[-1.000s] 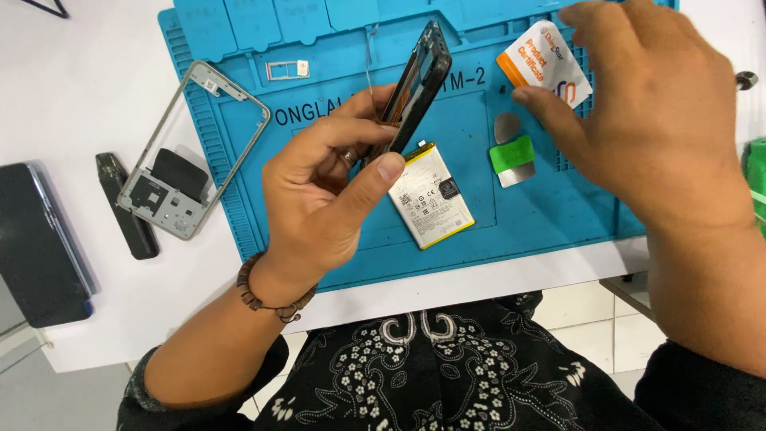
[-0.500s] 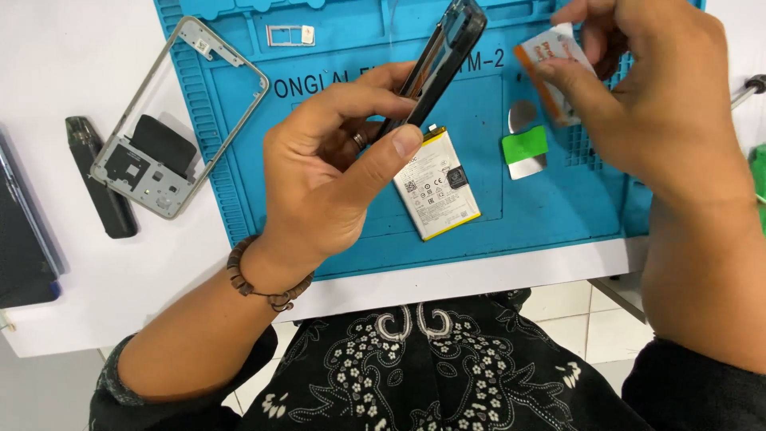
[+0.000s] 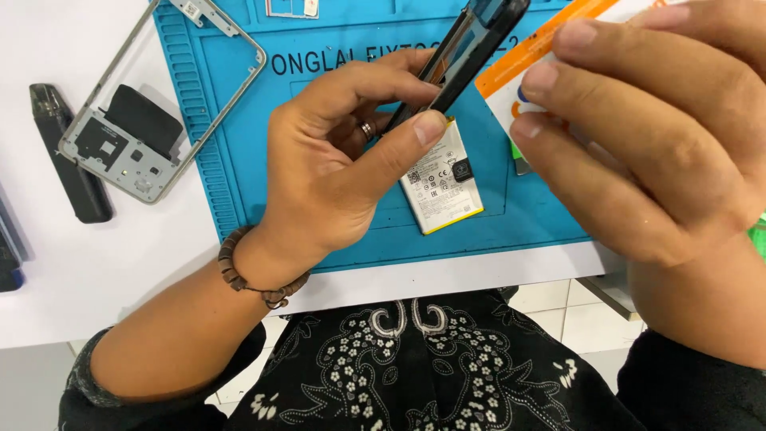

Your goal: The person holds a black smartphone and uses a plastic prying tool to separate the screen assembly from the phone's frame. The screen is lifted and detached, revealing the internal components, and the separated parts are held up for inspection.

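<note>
My left hand (image 3: 339, 152) grips a black phone body (image 3: 471, 48) edge-on, tilted up to the right above the blue repair mat (image 3: 239, 160). My right hand (image 3: 654, 136) pinches a thin orange and white plastic card (image 3: 519, 72) close to the phone's right edge. Under the phone a white phone battery (image 3: 443, 187) with a yellow edge lies flat on the mat. A ring and a bead bracelet show on my left hand and wrist.
A silver phone mid-frame (image 3: 152, 112) with a black part in it lies over the mat's left edge. A slim black device (image 3: 68, 152) rests on the white table (image 3: 96, 271) to its left. A small green-tabbed piece (image 3: 517, 156) peeks out beside my right fingers.
Both hands and the phone have come closer to the camera. My right hand has brought the card in from the right toward the phone's edge.
</note>
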